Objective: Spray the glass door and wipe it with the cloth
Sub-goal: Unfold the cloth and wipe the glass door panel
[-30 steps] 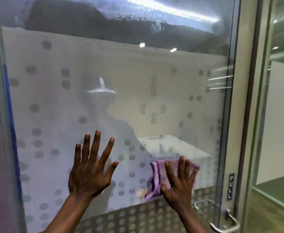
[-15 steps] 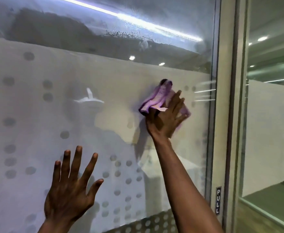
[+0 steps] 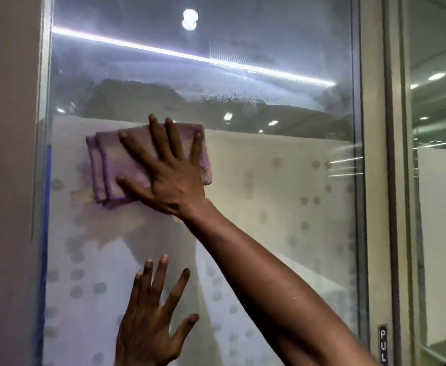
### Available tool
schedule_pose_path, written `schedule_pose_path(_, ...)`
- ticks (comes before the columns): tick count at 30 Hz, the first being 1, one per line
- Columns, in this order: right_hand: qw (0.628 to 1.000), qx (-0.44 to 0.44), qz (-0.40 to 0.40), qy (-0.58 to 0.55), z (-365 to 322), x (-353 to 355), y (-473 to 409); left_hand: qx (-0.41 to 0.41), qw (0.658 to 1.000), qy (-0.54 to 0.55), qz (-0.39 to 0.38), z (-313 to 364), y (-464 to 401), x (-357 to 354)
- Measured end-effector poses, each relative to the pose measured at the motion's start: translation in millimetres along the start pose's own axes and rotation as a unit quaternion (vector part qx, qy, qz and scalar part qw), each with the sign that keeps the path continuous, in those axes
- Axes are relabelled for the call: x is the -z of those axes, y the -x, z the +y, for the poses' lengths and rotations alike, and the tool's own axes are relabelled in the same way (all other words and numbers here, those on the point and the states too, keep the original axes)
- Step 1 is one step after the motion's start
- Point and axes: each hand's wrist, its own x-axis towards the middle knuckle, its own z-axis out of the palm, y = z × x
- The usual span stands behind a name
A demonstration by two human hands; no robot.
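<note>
The right hand (image 3: 173,178), fingers spread, presses a folded purple cloth (image 3: 111,165) flat against the glass door (image 3: 269,194) near its left edge, hiding the cloth's middle. The left hand (image 3: 150,326), fingers apart, rests below, its wrist cut off. The PULL sign (image 3: 383,343) is cropped.

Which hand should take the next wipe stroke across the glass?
Right. The right hand is already spread flat on the cloth, pressing it to the glass. The left hand is empty, open lower on the glass.

"PULL" label (image 3: 383,344) cut off below
</note>
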Motion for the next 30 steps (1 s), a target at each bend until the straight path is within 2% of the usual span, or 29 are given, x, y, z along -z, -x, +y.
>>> schedule_pose_path(3,0.997,0.075,-0.014,0.014,21.4,3.8,4.7,0.008,0.999,0.026,0.018,-2.1,-4.8,8.3)
schedule_pose_path(5,0.997,0.065,-0.017,0.038,47.4,10.2,6.3,0.012,0.999,0.03,0.036,-8.7,-12.3,16.0)
schedule_pose_path(13,0.984,-0.164,-0.03,0.06,182.4,43.0,17.9,0.001,0.998,-0.017,0.067,-37.9,-82.9,61.2)
schedule_pose_path(18,0.933,-0.355,-0.038,0.031,267.5,65.6,60.5,-0.017,0.995,-0.042,0.09,-49.9,-124.0,75.6)
schedule_pose_path(21,0.899,-0.436,-0.034,0.026,304.3,80.0,92.0,-0.018,0.994,-0.063,0.089,-54.3,-134.1,74.1)
schedule_pose_path(25,0.878,-0.476,-0.049,0.021,306.0,85.4,111.6,-0.028,0.992,-0.074,0.103,-51.8,-136.0,65.2)
schedule_pose_path(30,0.899,-0.435,-0.035,0.029,240.0,63.4,150.3,-0.028,0.99,-0.076,0.113,-50.2,-139.3,61.6)
